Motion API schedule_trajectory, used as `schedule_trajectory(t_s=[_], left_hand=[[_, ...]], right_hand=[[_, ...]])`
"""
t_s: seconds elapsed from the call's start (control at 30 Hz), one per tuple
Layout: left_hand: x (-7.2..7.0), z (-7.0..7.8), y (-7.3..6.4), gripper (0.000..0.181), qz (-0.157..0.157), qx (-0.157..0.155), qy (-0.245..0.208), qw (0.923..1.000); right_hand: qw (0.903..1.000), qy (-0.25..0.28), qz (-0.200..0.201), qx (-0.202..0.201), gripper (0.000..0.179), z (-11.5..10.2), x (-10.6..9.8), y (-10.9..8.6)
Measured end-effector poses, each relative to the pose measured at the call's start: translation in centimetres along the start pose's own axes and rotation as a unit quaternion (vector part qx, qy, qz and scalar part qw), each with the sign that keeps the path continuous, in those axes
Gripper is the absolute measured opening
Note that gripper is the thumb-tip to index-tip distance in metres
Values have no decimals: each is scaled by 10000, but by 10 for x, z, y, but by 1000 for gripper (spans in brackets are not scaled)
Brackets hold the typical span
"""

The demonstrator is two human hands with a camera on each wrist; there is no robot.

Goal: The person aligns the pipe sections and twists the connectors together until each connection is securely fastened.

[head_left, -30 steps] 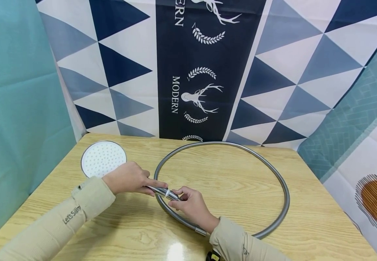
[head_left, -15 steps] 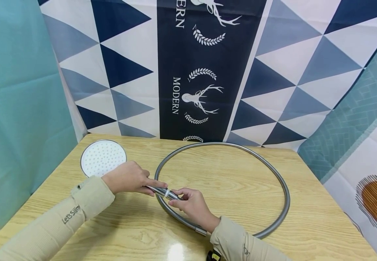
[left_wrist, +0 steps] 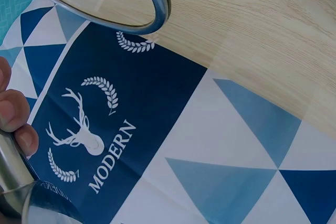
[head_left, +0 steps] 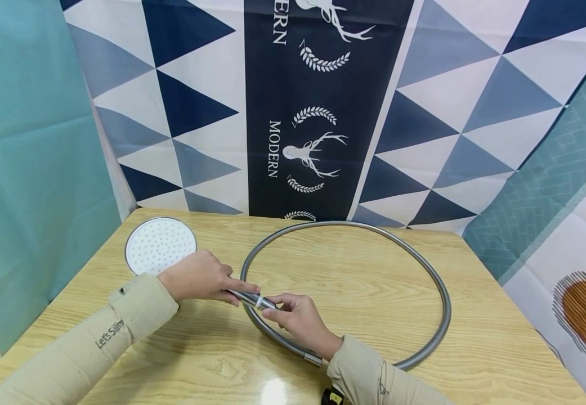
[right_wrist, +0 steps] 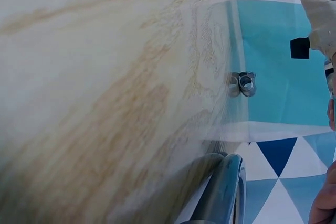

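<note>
A round shower head (head_left: pixel 161 245) with a white nozzle face lies to the left in the head view. My left hand (head_left: pixel 198 277) grips its silver handle (head_left: pixel 244 296), index finger stretched along it. At the handle's lower end sits a white ring (head_left: pixel 259 302). My right hand (head_left: pixel 300 318) pinches the silver connector (head_left: pixel 268 304) just beyond that ring, in line with the handle. A grey shower hose (head_left: pixel 447 304) forms a large loop behind and right of the hands; its path under my right sleeve is hidden. One metal hose end (head_left: pixel 312 358) lies beside my right wrist.
Everything lies on a wood-grain table (head_left: pixel 343 281). Patterned cloth (head_left: pixel 303 129) stands behind it, and teal cloth (head_left: pixel 34 157) at the left. A small metal fitting (right_wrist: pixel 247 84) shows on the table in the right wrist view. Something black and yellow (head_left: pixel 332 396) is beneath my right sleeve.
My right fingers and the connector have shifted very slightly at the handle's end. The left hand keeps its grip; hose and shower head stay in place.
</note>
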State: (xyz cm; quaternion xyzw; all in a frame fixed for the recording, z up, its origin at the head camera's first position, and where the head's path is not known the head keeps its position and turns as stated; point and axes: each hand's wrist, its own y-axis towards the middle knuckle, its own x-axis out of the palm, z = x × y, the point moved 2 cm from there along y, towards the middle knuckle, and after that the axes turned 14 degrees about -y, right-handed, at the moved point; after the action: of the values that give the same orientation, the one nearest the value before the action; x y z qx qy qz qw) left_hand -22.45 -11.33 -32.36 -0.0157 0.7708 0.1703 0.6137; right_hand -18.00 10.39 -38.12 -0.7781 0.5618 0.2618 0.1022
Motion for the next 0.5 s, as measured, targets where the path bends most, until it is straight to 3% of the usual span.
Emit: schedule_trajectory(t_s=[0.13, 0.27, 0.37, 0.5], left_hand=[[2, 0, 0, 40, 98, 90, 59, 9999], [2, 1, 0, 40, 91, 124, 72, 9999], [2, 1, 0, 40, 75, 120, 81, 9999], [2, 0, 0, 40, 45, 76, 108, 9999]], right_hand=[[9994, -165, -104, -287, 20, 0, 0, -1], [9982, -399, -116, -431, 35, 1, -1, -2], [9985, -414, -106, -345, 35, 1, 0, -1], [9998, -152, -106, -16, 20, 1, 3, -1]])
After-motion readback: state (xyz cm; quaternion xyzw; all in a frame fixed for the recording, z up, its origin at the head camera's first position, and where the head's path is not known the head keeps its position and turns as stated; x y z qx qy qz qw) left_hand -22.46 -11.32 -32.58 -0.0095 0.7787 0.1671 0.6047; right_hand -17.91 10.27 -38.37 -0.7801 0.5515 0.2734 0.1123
